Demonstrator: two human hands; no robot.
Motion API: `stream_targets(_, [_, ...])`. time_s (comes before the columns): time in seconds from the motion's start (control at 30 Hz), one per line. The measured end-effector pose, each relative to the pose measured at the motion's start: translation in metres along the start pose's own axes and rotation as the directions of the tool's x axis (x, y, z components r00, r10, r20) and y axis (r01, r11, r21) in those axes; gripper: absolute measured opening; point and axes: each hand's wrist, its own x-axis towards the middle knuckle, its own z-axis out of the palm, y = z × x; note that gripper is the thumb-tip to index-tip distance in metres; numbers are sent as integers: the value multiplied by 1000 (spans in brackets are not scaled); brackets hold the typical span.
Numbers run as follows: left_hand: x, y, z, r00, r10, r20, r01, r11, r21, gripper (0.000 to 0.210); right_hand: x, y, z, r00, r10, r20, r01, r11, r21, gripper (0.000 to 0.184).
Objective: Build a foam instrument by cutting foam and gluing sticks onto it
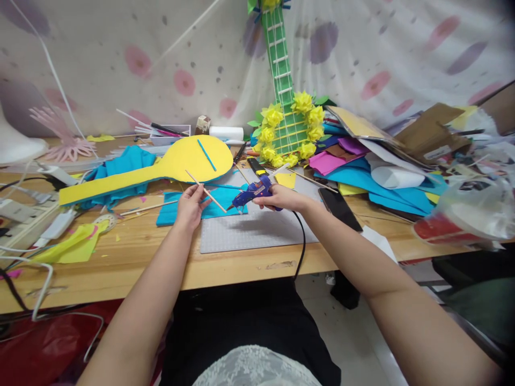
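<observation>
Between its fingertips, my left hand (190, 208) pinches a thin wooden stick (213, 199) that slants down to the right. My right hand (284, 197) is wrapped round a blue hot glue gun (251, 194); its nozzle is close to the stick's lower end, and I cannot tell if they touch. Beneath them are blue paper (225, 209) and a grey cutting mat (257, 236). Behind my left hand lies a yellow lute-shaped cutout (193, 158) with a blue strip (206, 155) on its round face.
A green paper guitar with yellow flowers (284, 128) leans on the patterned curtain. Stacked coloured paper (354, 166), a phone (340, 209) and a plastic bag with a red cup (454, 225) are on the right. Power strips with cables (24, 214) crowd the left.
</observation>
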Motion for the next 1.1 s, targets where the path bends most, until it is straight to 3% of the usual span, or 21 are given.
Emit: stream_targets(1.1, [-2,0,1,999,-27,43,26,999,20,21,9,-1,0,1000,29,-9,-29,996,-88,46])
